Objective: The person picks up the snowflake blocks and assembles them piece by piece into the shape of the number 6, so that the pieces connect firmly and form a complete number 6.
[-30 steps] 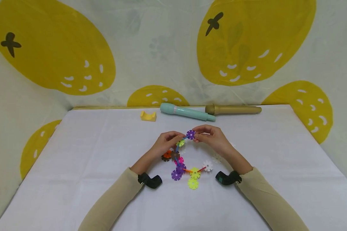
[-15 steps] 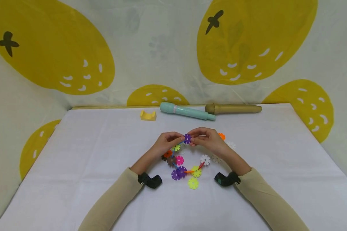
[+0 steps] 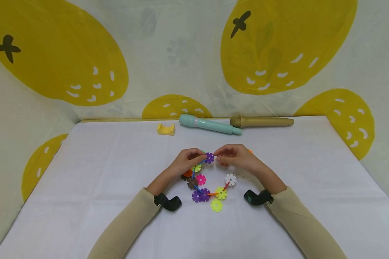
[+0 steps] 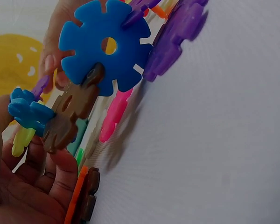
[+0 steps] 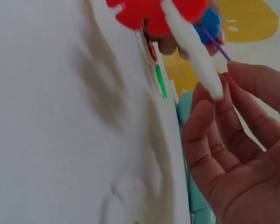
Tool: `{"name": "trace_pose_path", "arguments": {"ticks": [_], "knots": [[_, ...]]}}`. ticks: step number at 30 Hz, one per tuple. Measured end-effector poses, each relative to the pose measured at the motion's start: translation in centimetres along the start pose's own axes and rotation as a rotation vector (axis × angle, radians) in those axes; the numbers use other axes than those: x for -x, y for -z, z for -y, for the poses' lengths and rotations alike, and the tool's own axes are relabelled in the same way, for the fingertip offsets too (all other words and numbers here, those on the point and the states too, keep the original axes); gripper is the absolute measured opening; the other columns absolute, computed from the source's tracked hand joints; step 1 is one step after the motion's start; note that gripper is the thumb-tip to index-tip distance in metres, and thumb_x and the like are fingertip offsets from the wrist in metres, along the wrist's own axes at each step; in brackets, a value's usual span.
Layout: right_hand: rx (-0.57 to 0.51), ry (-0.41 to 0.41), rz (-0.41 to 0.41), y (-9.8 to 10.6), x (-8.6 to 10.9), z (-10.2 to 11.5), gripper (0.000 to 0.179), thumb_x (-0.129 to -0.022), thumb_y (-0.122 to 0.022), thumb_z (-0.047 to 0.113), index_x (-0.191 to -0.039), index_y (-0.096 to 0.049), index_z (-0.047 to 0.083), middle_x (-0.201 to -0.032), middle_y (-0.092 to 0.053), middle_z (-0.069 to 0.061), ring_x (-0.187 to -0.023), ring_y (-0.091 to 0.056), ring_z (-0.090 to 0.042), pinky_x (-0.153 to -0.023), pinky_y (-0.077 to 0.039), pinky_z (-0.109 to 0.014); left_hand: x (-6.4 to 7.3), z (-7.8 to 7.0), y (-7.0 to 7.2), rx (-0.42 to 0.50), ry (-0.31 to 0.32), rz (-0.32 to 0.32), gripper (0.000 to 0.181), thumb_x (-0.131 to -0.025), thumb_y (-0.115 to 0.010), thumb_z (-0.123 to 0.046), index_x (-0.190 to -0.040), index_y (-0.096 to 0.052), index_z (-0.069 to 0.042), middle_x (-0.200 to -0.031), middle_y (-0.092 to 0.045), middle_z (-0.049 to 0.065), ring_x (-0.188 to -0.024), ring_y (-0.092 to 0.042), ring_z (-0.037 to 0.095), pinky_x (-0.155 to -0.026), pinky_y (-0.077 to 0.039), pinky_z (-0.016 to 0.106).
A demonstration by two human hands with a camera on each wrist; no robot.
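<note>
Chain of notched discs lies between the forearms as a ring gapped on its right side: purple and yellow along the front, white end disc at right, brown disc at left, far end raised at the fingers. Left hand pinches that far end beside the purple end disc; which disc takes most of the grip, cannot tell. Right hand: fingers loosely bent, nothing seen between them, tips just beside the purple end disc; contact uncertain. Judgement on handling: best to pinch close to the joint so the slots are not levered apart; take a disc by its faces, set slots square before pressing, press lightly, and let the rest of the chain follow without twist. Surroundings, front to back: loose yellow disc nearest; pink disc within the ring; pale disc beside the right forearm; orange disc by the left hand. Pink and orange ones probably the likeliest to snag the chain. Farther, well apart from the work: yellow block, turquoise microphone, gold microphone, then printed backdrop.
</note>
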State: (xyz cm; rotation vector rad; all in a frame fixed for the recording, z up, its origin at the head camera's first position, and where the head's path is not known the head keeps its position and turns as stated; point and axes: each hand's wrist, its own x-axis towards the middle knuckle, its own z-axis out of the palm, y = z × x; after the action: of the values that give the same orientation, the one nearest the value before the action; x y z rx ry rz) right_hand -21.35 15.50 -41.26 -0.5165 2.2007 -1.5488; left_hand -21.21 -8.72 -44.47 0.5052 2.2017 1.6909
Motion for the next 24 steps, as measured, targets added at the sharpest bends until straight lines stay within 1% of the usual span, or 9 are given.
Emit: {"name": "trace_pose_path", "arguments": {"ticks": [3,6,11,15,20,24], "knots": [[0.039,-0.001,0.022,0.9,0.1,-0.2,0.027,-0.092,-0.069,0.014,-0.114,-0.067,-0.002,-0.095,-0.069,-0.014,-0.076,-0.062,-0.023,-0.068,-0.054,-0.031,0.0,0.0,0.0,-0.001,0.004,0.002,0.026,-0.098,-0.06,-0.021,-0.111,-0.067,0.0,-0.095,-0.065,0.004,-0.081,-0.051,0.014,-0.071,-0.044,0.023],[0.055,-0.014,0.034,1.9,0.2,-0.5,0.029,-0.091,-0.069,0.012,-0.115,-0.066,-0.004,-0.096,-0.069,-0.01,-0.075,-0.061,-0.023,-0.067,-0.053,-0.031,0.1,0.0,-0.1,-0.002,0.008,0.002,0.026,-0.098,-0.06,-0.021,-0.111,-0.067,0.0,-0.095,-0.065,0.003,-0.08,-0.051,0.014,-0.07,-0.043,0.022],[0.055,-0.027,0.023,3.4,0.4,-1.0,0.031,-0.09,-0.069,0.007,-0.117,-0.064,-0.007,-0.097,-0.07,-0.014,-0.078,-0.063,-0.023,-0.068,-0.054,-0.031,0.1,-0.2,-0.1,0.006,0.016,-0.001,0.026,-0.098,-0.06,-0.019,-0.113,-0.067,0.001,-0.095,-0.065,0.002,-0.08,-0.051,0.014,-0.069,-0.043,0.021],[0.069,-0.048,0.009,4.3,0.7,-1.2,0.032,-0.088,-0.07,0.006,-0.116,-0.064,-0.008,-0.101,-0.069,-0.017,-0.082,-0.065,-0.018,-0.072,-0.055,-0.03,0.2,-0.3,-0.1,0.017,0.017,-0.002,0.026,-0.098,-0.059,-0.017,-0.114,-0.065,0.003,-0.096,-0.065,0.001,-0.081,-0.051,0.013,-0.07,-0.043,0.021],[0.116,-0.066,-0.007,5.2,1.0,-1.4,0.034,-0.086,-0.074,0.007,-0.115,-0.065,-0.006,-0.106,-0.068,-0.019,-0.086,-0.064,-0.016,-0.075,-0.054,-0.025,0.2,-0.1,-0.2,0.019,0.014,-0.001,0.025,-0.098,-0.06,-0.018,-0.113,-0.066,0.002,-0.095,-0.065,0.002,-0.081,-0.052,0.014,-0.071,-0.044,0.021],[0.14,-0.084,-0.019,5.8,1.2,-1.7,0.034,-0.084,-0.076,0.009,-0.114,-0.066,-0.005,-0.107,-0.067,-0.019,-0.085,-0.062,-0.015,-0.075,-0.053,-0.023,0.1,0.0,-0.1,0.012,0.005,0.001,0.025,-0.098,-0.06,-0.019,-0.111,-0.066,0.001,-0.095,-0.065,0.003,-0.082,-0.052,0.014,-0.071,-0.044,0.021]]}}
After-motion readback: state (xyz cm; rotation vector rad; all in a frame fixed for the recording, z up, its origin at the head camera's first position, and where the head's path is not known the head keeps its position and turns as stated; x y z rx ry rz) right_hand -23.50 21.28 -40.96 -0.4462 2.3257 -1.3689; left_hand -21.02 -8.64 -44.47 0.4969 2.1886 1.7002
